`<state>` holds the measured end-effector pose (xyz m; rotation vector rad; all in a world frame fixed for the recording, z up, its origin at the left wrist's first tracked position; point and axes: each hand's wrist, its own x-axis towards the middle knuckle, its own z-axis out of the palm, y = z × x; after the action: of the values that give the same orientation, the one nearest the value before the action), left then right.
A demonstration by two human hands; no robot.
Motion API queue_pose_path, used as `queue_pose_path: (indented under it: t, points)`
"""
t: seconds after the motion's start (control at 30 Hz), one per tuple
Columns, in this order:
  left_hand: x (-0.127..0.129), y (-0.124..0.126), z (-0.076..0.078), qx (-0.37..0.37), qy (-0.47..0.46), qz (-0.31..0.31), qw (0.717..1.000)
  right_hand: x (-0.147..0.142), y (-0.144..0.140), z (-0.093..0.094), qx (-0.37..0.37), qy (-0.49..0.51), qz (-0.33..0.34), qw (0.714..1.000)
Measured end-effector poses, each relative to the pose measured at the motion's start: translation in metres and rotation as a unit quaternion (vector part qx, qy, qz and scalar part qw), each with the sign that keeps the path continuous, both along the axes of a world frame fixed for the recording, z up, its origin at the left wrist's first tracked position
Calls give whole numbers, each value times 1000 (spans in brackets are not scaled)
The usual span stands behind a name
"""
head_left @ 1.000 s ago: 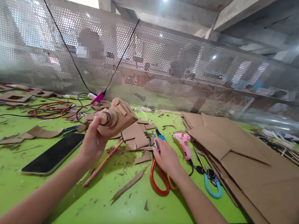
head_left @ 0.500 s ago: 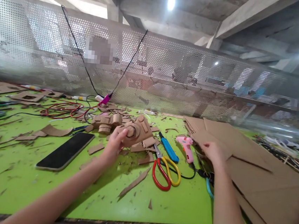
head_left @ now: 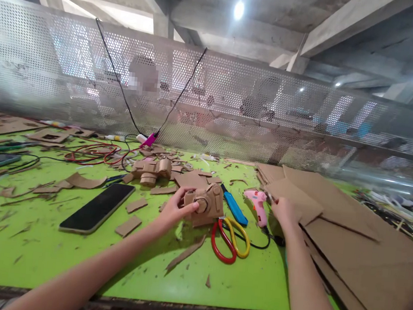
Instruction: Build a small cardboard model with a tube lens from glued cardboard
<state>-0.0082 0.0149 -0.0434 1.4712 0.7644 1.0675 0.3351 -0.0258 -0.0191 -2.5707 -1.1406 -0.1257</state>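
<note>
My left hand (head_left: 179,208) is closed around the side of a small cardboard camera model (head_left: 205,204), its thumb by the round lens. The model is tilted just behind the handles of the scissors (head_left: 224,239), one red and one yellow. A second cardboard camera model (head_left: 150,170) sits farther back on the left. My right hand (head_left: 284,213) is at the left edge of the cardboard sheets, just right of a pink glue gun (head_left: 258,205). Its fingers are pinched together, and what they hold, if anything, is too small to make out. Between model and glue gun lies a blue cutter knife (head_left: 234,206).
A black phone (head_left: 97,208) lies on the green table (head_left: 136,275) at left, among cardboard scraps (head_left: 128,225). Stacked cardboard sheets (head_left: 357,257) cover the right side. Red cables (head_left: 93,153) coil at the back left, before a perforated metal screen (head_left: 219,102).
My left hand has moved the cardboard camera model rightward and nearer, over the scissors' blades. My right hand has shifted slightly left, closer to the glue gun. The view has tilted a little.
</note>
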Motion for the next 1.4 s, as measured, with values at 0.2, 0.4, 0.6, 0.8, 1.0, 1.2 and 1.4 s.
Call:
queue_pose_path:
  t: [0.2,0.4,0.6,0.8,1.0,1.2,1.4]
  points:
    - [1,3,-8,-3,27,-13,1000,-13,-11,22,359,-37,24,932]
    - [1,7,-18,1,21,-8,1000,-28,-19,34,614,96,230,749]
    - [0,12,-21,31,58,21,998,-78,-25,35,518,350,360,692]
    - [0,10,-17,50,144,27,988,-122,-26,20,344,536,422,645]
    - [1,2,-9,107,200,43,973,-131,-15,-10,415,466,364,692]
    - [2,-11,-6,233,256,64,936,-149,-24,-23,403,389,364,744]
    - [4,-14,-11,296,202,20,933,-164,-35,-28,361,313,428,767]
